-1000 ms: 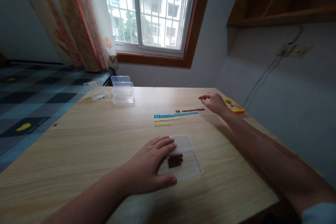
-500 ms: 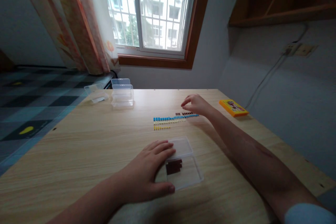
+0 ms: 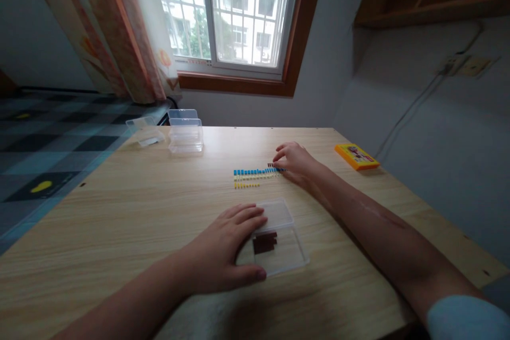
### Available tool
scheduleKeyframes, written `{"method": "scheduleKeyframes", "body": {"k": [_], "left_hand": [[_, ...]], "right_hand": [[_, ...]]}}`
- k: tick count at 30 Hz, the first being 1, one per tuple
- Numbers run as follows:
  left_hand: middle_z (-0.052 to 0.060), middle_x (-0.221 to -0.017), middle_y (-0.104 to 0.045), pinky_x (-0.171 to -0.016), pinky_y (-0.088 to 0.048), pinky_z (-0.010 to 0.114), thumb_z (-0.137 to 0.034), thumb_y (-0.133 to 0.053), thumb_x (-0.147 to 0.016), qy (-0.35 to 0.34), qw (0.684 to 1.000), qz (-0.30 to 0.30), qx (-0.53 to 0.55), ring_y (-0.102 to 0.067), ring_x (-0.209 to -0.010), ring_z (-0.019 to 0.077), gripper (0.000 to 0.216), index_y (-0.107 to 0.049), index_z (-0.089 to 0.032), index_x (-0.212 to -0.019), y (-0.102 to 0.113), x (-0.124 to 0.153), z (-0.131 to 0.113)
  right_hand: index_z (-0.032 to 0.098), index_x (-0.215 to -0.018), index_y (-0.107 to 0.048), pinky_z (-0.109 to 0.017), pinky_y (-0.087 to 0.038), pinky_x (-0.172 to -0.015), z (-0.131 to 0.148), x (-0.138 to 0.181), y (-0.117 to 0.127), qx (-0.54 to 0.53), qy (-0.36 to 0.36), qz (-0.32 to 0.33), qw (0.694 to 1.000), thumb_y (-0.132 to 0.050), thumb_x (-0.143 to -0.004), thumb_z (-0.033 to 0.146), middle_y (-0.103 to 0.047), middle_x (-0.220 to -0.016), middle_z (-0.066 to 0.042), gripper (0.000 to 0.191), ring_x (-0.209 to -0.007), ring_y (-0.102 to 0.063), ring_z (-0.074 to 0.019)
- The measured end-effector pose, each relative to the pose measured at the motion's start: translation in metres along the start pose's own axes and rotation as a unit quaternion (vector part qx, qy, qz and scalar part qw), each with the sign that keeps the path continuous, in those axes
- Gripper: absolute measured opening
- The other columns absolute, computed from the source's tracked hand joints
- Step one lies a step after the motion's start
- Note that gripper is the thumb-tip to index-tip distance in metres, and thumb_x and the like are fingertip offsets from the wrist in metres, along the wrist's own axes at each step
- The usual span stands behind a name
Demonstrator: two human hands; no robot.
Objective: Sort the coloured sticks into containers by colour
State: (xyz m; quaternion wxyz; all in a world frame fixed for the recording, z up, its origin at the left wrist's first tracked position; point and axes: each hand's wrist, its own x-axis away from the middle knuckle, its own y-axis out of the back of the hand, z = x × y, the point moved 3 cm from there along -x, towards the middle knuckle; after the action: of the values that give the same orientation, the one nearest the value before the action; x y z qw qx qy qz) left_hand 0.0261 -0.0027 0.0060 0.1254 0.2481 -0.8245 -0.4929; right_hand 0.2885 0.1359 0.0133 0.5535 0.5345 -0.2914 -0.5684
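My left hand [image 3: 225, 247] lies flat, fingers apart, on the left side of a small clear plastic box [image 3: 279, 244] that holds a dark brown block [image 3: 265, 242]; its open lid [image 3: 277, 213] lies behind it. My right hand [image 3: 292, 160] reaches out to the rows of tiny pieces on the table, fingers curled down at the left end of the dark brown row [image 3: 271, 164]. What the fingertips hold is hidden. A blue row [image 3: 251, 171], a pale row [image 3: 257, 177] and a short yellow row [image 3: 246, 185] lie just left of that hand.
Stacked clear plastic boxes [image 3: 185, 135] and another clear box [image 3: 144, 132] stand at the table's far left corner. A yellow flat box [image 3: 356, 156] lies at the far right. A window, curtain and wall shelf are behind the wooden table [image 3: 119, 207].
My right hand has moved left along the brown row, from near the yellow box to the row's left end, and dropped onto it. The left hand has stayed on the box.
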Motion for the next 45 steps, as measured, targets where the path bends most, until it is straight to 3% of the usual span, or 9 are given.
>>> {"method": "scheduleKeyframes", "body": {"k": [25, 30, 33, 37, 41, 45], "left_hand": [[0.016, -0.160, -0.045, -0.123, -0.033, 0.061, -0.058, -0.080, -0.081, -0.003, 1.000, 0.001, -0.003, -0.038, -0.149, 0.0411, 0.086, -0.052, -0.018, -0.151, 0.000, 0.000, 0.002], [0.015, -0.160, -0.046, -0.123, -0.033, 0.061, -0.058, -0.079, -0.081, -0.003, 1.000, -0.004, 0.006, -0.039, -0.149, 0.0414, 0.085, -0.052, -0.020, -0.151, -0.002, 0.001, 0.003], [0.015, -0.160, -0.046, -0.122, -0.034, 0.061, -0.060, -0.079, -0.081, 0.003, 1.000, 0.000, 0.002, -0.037, -0.150, 0.0416, 0.086, -0.052, -0.020, -0.152, -0.002, 0.001, 0.005], [0.015, -0.161, -0.045, -0.122, -0.035, 0.062, -0.063, -0.077, -0.081, 0.011, 1.000, 0.008, -0.002, -0.037, -0.150, 0.0427, 0.088, -0.052, -0.019, -0.152, -0.002, 0.001, 0.005], [0.014, -0.160, -0.046, -0.121, -0.036, 0.062, -0.061, -0.078, -0.080, 0.010, 1.000, 0.001, 0.004, -0.038, -0.149, 0.0424, 0.085, -0.053, -0.021, -0.151, 0.000, 0.001, 0.005], [0.015, -0.160, -0.046, -0.121, -0.037, 0.061, -0.061, -0.076, -0.081, 0.010, 1.000, 0.008, -0.004, -0.038, -0.149, 0.0424, 0.085, -0.053, -0.019, -0.152, -0.001, 0.000, 0.005]], "right_hand": [[0.023, -0.093, -0.085, -0.027, -0.046, -0.102, -0.012, -0.009, -0.011, -0.017, -0.014, 0.023, 0.999, -0.075, -0.087, 0.024, -0.074, -0.123, -0.007, 0.013, -0.114, -0.067, -0.0219], [0.023, -0.102, -0.084, -0.026, -0.046, -0.104, -0.024, -0.014, 0.016, -0.009, -0.044, 0.008, 0.999, -0.068, -0.092, 0.021, -0.073, -0.127, -0.006, 0.019, -0.116, -0.067, -0.0201], [0.021, -0.110, -0.082, -0.027, -0.049, -0.097, -0.042, -0.014, 0.044, 0.007, -0.088, 0.013, 0.996, -0.065, -0.094, 0.024, -0.078, -0.116, -0.007, 0.024, -0.107, -0.070, -0.0205], [0.016, -0.108, -0.081, -0.031, -0.054, -0.088, -0.073, -0.008, 0.068, 0.044, -0.162, 0.071, 0.983, -0.071, -0.093, 0.029, -0.079, -0.100, -0.008, 0.022, -0.093, -0.073, -0.0216], [0.015, -0.110, -0.071, -0.040, -0.058, -0.091, -0.101, 0.000, 0.071, 0.077, -0.220, 0.160, 0.959, -0.067, -0.100, 0.037, -0.073, -0.112, -0.007, 0.025, -0.099, -0.070, -0.0206], [0.015, -0.120, -0.067, -0.041, -0.059, -0.089, -0.117, 0.007, 0.064, 0.089, -0.257, 0.224, 0.936, -0.065, -0.101, 0.036, -0.068, -0.121, -0.008, 0.028, -0.104, -0.068, -0.0221]]}}
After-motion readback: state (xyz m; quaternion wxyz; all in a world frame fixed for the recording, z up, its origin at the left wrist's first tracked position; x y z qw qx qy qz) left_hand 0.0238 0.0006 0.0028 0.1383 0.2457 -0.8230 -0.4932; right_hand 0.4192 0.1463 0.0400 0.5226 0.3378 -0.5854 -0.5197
